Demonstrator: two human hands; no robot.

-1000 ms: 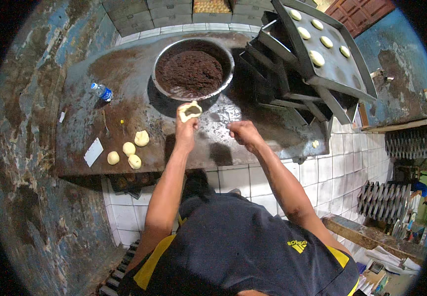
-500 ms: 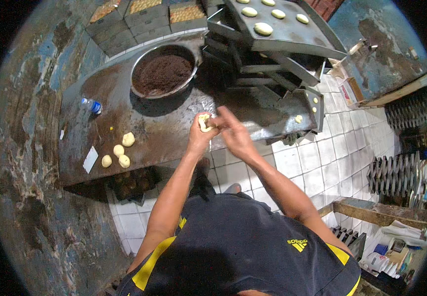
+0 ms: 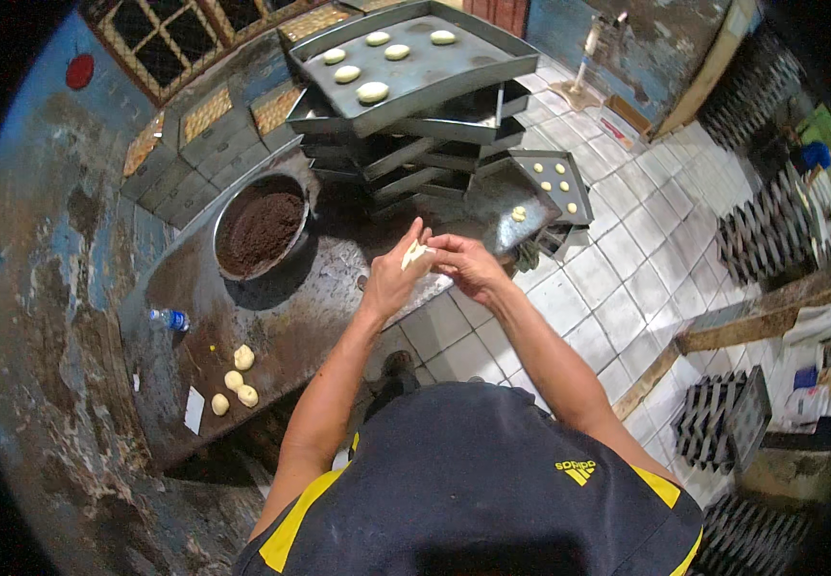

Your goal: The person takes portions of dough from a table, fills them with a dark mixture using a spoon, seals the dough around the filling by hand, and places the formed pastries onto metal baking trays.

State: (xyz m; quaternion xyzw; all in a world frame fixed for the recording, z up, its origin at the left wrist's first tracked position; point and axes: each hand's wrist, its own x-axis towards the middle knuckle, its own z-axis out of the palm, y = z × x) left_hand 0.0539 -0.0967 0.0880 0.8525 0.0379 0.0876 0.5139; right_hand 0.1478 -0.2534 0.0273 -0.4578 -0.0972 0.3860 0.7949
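A small pale piece of dough lies in the cupped palm of my left hand, over the near edge of the table. From the right, my right hand meets it, its fingers bent together at the dough's edge. Part of the dough is hidden behind the fingers. Left of my hands stands a round metal basin heaped with a dark brown crumbly filling. Several pale dough balls sit close together at the table's left end.
A crosswise stack of metal trays rises at the table's back; flattened dough rounds lie on its top tray. A small bottle and a white card lie at left. Another dough piece rests at the table's right end.
My view has swung to the right and farther out. My right hand, blurred above the dough before, has come down against its edge. The dough now lies flatter in my left palm.
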